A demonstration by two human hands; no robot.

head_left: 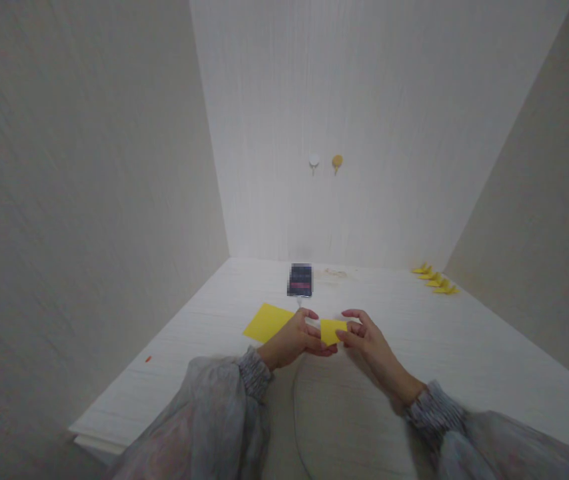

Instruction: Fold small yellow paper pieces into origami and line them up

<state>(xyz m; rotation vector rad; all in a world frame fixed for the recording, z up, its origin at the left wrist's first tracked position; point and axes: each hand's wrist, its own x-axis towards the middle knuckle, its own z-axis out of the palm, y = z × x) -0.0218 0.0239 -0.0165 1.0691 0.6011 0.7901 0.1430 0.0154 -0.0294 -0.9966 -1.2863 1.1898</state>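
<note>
Between my two hands is a small folded piece of yellow paper (332,331), held up over the white table. My left hand (302,335) grips its left edge, with fingers behind and below it. On the right side, my right hand (364,335) pinches the paper between thumb and fingers. A larger yellow sheet (267,321) lies flat on the table just left of and partly behind my left hand. Several folded yellow paper pieces (434,279) stand in a row at the table's back right.
A phone (300,280) with a blurred screen lies near the back wall, its cable (294,393) running toward me. Two hooks, one white (314,160) and one gold (337,161), are on the wall. A small orange scrap (148,359) lies at left. Side walls flank the table (464,360).
</note>
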